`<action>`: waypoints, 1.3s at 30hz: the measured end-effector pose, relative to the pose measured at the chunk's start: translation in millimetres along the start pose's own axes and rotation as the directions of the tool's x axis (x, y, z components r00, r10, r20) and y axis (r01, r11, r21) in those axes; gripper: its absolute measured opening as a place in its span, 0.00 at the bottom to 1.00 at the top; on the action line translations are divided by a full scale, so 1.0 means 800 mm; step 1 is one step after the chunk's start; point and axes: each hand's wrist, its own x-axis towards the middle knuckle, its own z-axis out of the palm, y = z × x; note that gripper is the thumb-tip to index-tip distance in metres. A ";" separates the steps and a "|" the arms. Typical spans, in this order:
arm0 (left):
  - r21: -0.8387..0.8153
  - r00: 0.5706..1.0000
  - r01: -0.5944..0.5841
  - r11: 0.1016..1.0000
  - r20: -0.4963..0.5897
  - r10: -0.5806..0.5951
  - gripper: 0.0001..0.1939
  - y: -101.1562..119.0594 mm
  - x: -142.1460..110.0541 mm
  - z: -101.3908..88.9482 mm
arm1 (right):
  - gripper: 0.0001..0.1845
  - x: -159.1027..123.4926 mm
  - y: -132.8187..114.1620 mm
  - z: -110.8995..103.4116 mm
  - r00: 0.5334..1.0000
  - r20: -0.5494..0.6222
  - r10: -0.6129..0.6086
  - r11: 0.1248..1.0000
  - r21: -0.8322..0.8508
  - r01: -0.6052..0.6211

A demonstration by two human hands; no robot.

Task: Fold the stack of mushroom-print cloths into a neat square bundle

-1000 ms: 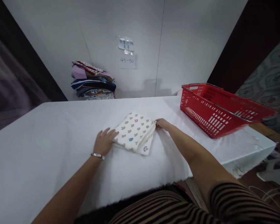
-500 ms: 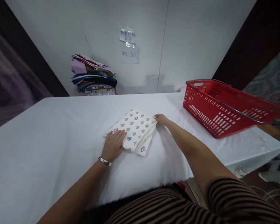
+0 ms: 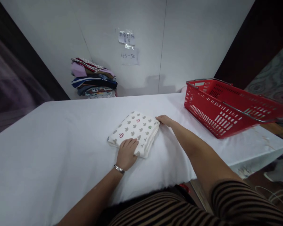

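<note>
A folded white cloth (image 3: pixel 132 125) printed with grey, red and green mushrooms lies near the middle of the white-covered table (image 3: pixel 68 135). My left hand (image 3: pixel 127 153), with a silver bracelet at the wrist, rests its fingers flat on the cloth's near edge; its thumb is mostly hidden. At the right corner of the cloth, my right hand (image 3: pixel 164 120) pinches the layered edge between fingers and thumb. Several stacked layers show along that right side.
A red plastic basket (image 3: pixel 202 110) with metal handles stands on the table's right part. Beyond the far edge, a stack of folded fabrics (image 3: pixel 94 80) leans by the wall. Paper labels (image 3: pixel 129 56) are taped to the wall.
My left hand has slid from the cloth's left side rightward along its near edge. The right hand keeps hold of the right corner, and the near fold now lies more evenly.
</note>
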 end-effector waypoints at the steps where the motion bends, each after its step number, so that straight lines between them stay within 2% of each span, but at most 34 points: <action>1: 0.005 1.000 -0.003 1.000 -0.013 0.003 0.26 0.001 -0.003 -0.002 | 0.19 -0.002 -0.002 -0.002 1.000 0.014 -0.001 1.000 0.007 0.001; 4: 0.015 0.998 -0.018 1.000 -0.057 0.019 0.28 0.007 -0.012 -0.009 | 0.25 -0.007 -0.009 -0.004 0.997 0.075 0.016 1.000 0.004 -0.016; 9: -0.003 0.996 -0.070 0.998 -0.056 0.070 0.31 0.024 -0.018 -0.012 | 0.25 -0.006 -0.022 0.006 0.988 0.145 0.048 0.999 0.010 -0.050; 12: -0.015 0.997 -0.061 0.998 -0.047 0.060 0.26 0.023 -0.011 -0.011 | 0.27 -0.005 -0.027 0.007 0.987 0.151 0.056 0.997 0.036 -0.062; 15: -0.015 0.995 -0.094 0.995 -0.043 0.094 0.18 0.001 -0.003 -0.024 | 0.27 -0.018 -0.028 0.005 0.986 0.160 0.056 0.997 0.044 -0.064; 18: 0.004 0.996 -0.076 0.997 -0.040 0.076 0.16 -0.039 -0.013 -0.049 | 0.37 -0.060 -0.019 0.011 0.977 0.197 0.084 0.992 0.076 -0.100; 21: -0.024 0.997 -0.066 0.998 0.025 0.067 0.18 -0.078 -0.050 -0.072 | 0.48 -0.129 0.002 0.027 0.958 0.278 0.069 0.986 0.128 -0.108; 24: -0.177 0.989 -0.094 0.980 0.100 0.113 0.23 -0.100 -0.091 -0.081 | 0.52 -0.184 0.021 0.037 0.938 0.346 0.039 0.996 0.062 -0.065; 26: -0.277 0.996 0.009 0.961 0.083 0.014 0.24 -0.109 -0.104 -0.082 | 0.52 -0.191 0.025 0.034 0.960 0.278 0.040 0.999 -0.036 -0.032; 27: -0.315 0.993 0.116 0.942 0.052 -0.104 0.23 -0.114 -0.102 -0.081 | 0.50 -0.185 0.023 0.030 0.977 0.212 0.031 0.997 -0.079 -0.015; 28: -0.347 0.966 0.249 0.904 0.017 -0.259 0.21 -0.120 -0.096 -0.080 | 0.49 -0.174 0.018 0.026 0.989 0.145 0.019 0.995 -0.104 -0.004; 29: -0.381 0.901 0.396 0.835 -0.012 -0.433 0.20 -0.127 -0.085 -0.078 | 0.47 -0.159 0.011 0.023 0.997 0.082 0.011 0.994 -0.111 -0.002; 30: -0.405 0.808 0.536 0.741 -0.009 -0.590 0.21 -0.133 -0.070 -0.075 | 0.46 -0.143 0.003 0.020 0.999 0.046 0.010 0.995 -0.096 -0.005; 31: -0.417 0.713 0.646 0.639 0.029 -0.701 0.24 -0.139 -0.053 -0.071 | 0.46 -0.127 -0.007 0.020 0.999 0.037 0.025 0.997 -0.073 -0.023; 33: -0.461 0.578 0.762 0.455 0.169 -0.798 0.29 -0.148 -0.018 -0.063 | 0.46 -0.098 -0.027 0.025 0.997 0.041 0.065 0.997 -0.036 -0.064; 34: -0.452 0.547 0.796 0.404 0.248 -0.800 0.30 -0.150 -0.002 -0.059 | 0.45 -0.087 -0.036 0.030 0.996 0.043 0.076 0.997 -0.026 -0.075; 35: -0.419 0.532 0.818 0.394 0.290 -0.795 0.30 -0.151 0.011 -0.054 | 0.45 -0.079 -0.044 0.037 0.996 0.038 0.079 0.997 -0.022 -0.078; 36: -0.377 0.537 0.827 0.416 0.315 -0.782 0.29 -0.151 0.022 -0.050 | 0.45 -0.074 -0.051 0.045 0.997 0.029 0.074 0.997 -0.025 -0.073; 39: -0.353 0.526 0.837 0.418 0.309 -0.792 0.27 -0.148 0.039 -0.038 | 0.42 -0.068 -0.058 0.064 0.998 -0.002 0.057 0.998 -0.022 -0.057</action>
